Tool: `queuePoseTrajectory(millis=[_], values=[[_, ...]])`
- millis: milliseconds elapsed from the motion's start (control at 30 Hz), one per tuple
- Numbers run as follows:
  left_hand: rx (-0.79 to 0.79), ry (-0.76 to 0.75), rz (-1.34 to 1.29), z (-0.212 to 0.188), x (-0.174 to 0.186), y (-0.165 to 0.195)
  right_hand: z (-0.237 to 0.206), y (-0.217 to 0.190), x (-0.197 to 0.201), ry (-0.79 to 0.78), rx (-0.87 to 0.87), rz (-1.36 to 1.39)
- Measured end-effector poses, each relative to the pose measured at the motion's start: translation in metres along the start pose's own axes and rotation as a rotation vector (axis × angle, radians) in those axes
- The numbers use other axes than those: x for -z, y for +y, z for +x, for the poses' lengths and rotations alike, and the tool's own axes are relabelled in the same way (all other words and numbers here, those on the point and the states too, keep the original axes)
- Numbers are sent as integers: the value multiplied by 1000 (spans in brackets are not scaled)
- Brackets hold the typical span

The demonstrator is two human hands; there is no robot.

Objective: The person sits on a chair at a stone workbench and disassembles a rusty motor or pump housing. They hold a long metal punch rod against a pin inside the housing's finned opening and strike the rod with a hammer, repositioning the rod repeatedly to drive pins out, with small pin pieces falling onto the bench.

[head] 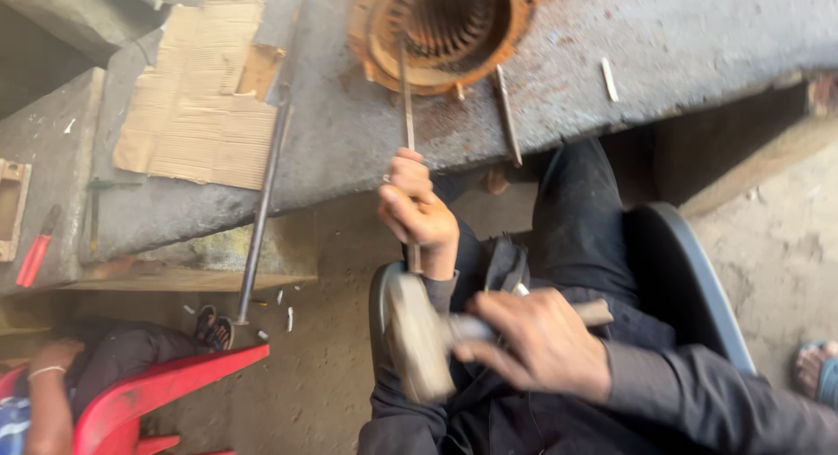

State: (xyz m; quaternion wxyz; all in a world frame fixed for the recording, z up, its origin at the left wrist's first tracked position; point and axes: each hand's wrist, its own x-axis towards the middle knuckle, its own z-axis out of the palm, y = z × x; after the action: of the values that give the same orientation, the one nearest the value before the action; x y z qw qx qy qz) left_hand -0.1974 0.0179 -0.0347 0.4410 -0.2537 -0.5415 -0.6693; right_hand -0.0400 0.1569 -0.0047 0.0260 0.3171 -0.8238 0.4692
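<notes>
We see our left hand (417, 212), at the centre of the frame, clenched around a long thin metal rod (407, 106) whose far end reaches up into the rusty orange round motor stator housing (441, 31) at the top centre; held this way, the rod seems lined up as a punch against the copper windings inside. Our right hand (539, 343), lower centre, grasps the wooden handle of a blurred grey-headed hammer (417, 343), its head hanging just below the left hand, near the rod's near end, as if placed to strike it. The housing lies on a grey, stained concrete slab (681, 44), a firm bed for such blows. 1 flat piece of torn brown cardboard (196, 101) lies at the upper left, with a long dark steel bar (264, 197) leaning beside it. At the lower left, another person's arm (48, 389) rests by a red plastic chair (148, 394). We sit on a dark chair (690, 285).
</notes>
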Motion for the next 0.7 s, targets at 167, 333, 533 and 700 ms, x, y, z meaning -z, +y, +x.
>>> queuePoseTrajectory(millis=[167, 333, 533, 700], values=[[-24, 0, 67, -14, -26, -18, -10, 27, 24, -19, 12, 92], [-31, -104, 140, -13, -41, -24, -41, 40, 45, -92, -31, 241], [-60, -145, 217, -18, -52, -26, -58, 45, 51, -105, -93, 267], [-65, 39, 5, -35, -39, -9, -59, 46, 51, -78, -84, 304]])
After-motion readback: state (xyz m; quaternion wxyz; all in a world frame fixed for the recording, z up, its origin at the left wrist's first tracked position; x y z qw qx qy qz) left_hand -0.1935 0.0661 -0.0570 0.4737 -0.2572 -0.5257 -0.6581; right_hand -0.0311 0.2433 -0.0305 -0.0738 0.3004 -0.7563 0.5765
